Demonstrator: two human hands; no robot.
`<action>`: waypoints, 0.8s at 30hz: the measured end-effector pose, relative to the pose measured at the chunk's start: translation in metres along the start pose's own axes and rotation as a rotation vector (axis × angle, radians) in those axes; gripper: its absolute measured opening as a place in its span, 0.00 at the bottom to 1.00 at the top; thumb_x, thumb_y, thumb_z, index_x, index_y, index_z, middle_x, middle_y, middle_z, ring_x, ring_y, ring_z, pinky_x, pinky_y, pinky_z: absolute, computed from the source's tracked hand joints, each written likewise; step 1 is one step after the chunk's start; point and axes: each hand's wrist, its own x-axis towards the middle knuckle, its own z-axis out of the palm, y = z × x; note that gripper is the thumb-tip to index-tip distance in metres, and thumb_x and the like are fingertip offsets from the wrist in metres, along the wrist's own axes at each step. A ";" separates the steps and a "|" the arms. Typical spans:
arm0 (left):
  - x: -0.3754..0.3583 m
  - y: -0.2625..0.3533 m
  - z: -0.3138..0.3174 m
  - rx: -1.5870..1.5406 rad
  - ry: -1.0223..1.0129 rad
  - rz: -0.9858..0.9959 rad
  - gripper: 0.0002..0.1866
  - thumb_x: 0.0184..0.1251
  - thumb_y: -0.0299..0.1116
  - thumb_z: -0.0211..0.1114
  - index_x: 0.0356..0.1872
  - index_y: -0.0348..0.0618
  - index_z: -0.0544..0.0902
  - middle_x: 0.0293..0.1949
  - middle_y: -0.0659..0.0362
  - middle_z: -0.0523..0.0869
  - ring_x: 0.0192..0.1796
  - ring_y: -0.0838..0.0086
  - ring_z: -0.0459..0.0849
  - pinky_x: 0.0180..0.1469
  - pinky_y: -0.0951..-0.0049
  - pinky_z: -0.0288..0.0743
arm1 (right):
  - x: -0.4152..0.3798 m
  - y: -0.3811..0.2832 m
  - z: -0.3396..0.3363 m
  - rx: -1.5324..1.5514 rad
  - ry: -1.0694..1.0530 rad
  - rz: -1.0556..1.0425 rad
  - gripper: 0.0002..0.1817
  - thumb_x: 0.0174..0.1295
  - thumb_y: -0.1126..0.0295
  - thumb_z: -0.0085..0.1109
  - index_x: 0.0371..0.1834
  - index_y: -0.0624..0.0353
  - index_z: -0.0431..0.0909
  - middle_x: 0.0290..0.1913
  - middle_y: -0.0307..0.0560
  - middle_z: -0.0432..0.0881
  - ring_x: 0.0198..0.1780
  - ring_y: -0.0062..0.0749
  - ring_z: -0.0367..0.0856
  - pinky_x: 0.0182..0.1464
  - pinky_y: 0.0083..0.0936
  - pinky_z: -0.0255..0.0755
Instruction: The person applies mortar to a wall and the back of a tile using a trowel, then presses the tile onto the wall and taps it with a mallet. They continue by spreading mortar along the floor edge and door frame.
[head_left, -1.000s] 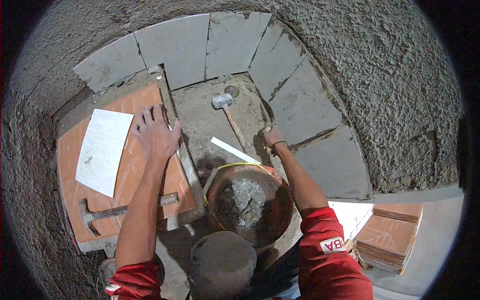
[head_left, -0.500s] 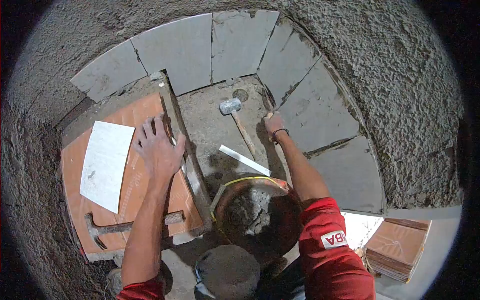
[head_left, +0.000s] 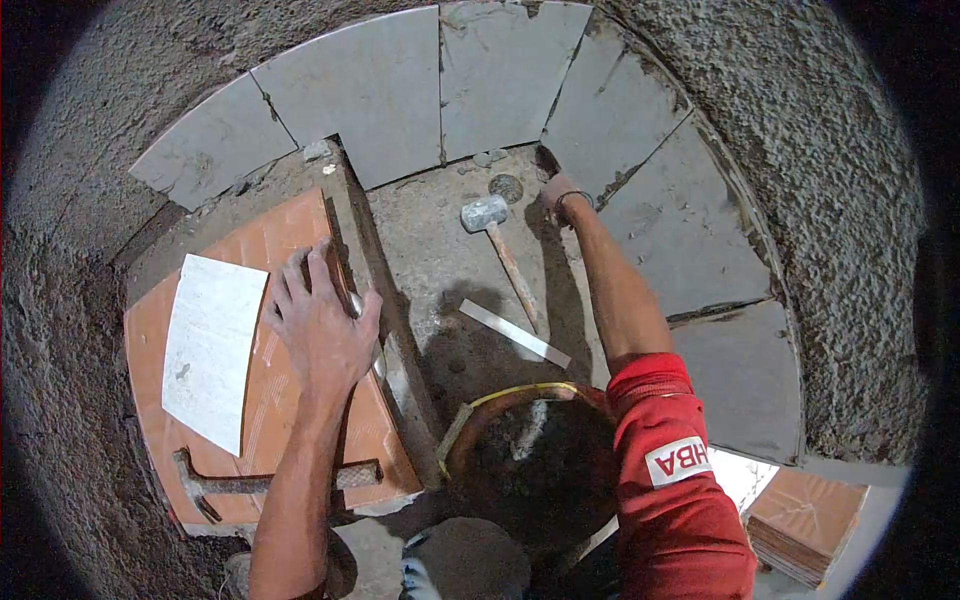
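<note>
My left hand (head_left: 325,325) lies with spread fingers on an orange ribbed tile back (head_left: 290,230), close to its right edge. A shiny metal piece shows beside the thumb, partly hidden. On the orange surface are a cut white tile piece (head_left: 212,350) and a hammer (head_left: 270,482). My right hand (head_left: 562,200) is closed at the foot of the tiled wall, on what looks like a trowel (head_left: 546,160); only a bit of its dark blade shows. Left of that hand, a mallet (head_left: 485,213) with a wooden handle rests on the concrete floor.
Large grey tiles (head_left: 510,75) line the curved wall. A white strip (head_left: 515,333) lies on the floor, above a mortar bucket (head_left: 470,425) with a yellow rim. Stacked tiles (head_left: 810,515) stand at lower right. Rough plaster (head_left: 840,250) surrounds everything.
My right hand has moved up toward the wall's base, and less of the trowel shows. The view has shifted slightly. My left hand stays on the orange tile back.
</note>
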 end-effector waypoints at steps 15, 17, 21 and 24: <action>0.000 -0.002 0.000 0.001 0.004 0.005 0.37 0.64 0.48 0.68 0.73 0.45 0.72 0.69 0.46 0.73 0.75 0.48 0.66 0.76 0.40 0.53 | -0.163 -0.040 -0.072 0.265 0.265 0.017 0.31 0.66 0.48 0.63 0.55 0.70 0.79 0.48 0.70 0.88 0.49 0.65 0.89 0.51 0.52 0.81; 0.000 -0.004 0.003 0.019 0.002 0.018 0.40 0.62 0.50 0.70 0.73 0.42 0.71 0.70 0.44 0.71 0.75 0.47 0.63 0.74 0.37 0.53 | -0.164 -0.050 -0.073 0.398 0.368 0.073 0.30 0.68 0.49 0.62 0.55 0.70 0.78 0.47 0.68 0.88 0.47 0.64 0.89 0.48 0.52 0.83; -0.001 0.000 0.000 0.014 -0.023 -0.016 0.41 0.60 0.49 0.71 0.73 0.43 0.72 0.71 0.44 0.71 0.76 0.45 0.63 0.74 0.35 0.54 | -0.160 -0.086 -0.072 1.852 -0.136 0.345 0.17 0.76 0.55 0.51 0.46 0.60 0.76 0.33 0.47 0.82 0.31 0.38 0.85 0.28 0.40 0.83; -0.001 0.002 -0.003 -0.017 -0.006 0.005 0.41 0.58 0.48 0.71 0.73 0.43 0.72 0.71 0.45 0.72 0.76 0.44 0.63 0.75 0.35 0.53 | -0.141 -0.104 -0.061 2.136 -0.219 0.311 0.18 0.78 0.55 0.45 0.44 0.59 0.76 0.28 0.44 0.78 0.25 0.35 0.78 0.25 0.36 0.79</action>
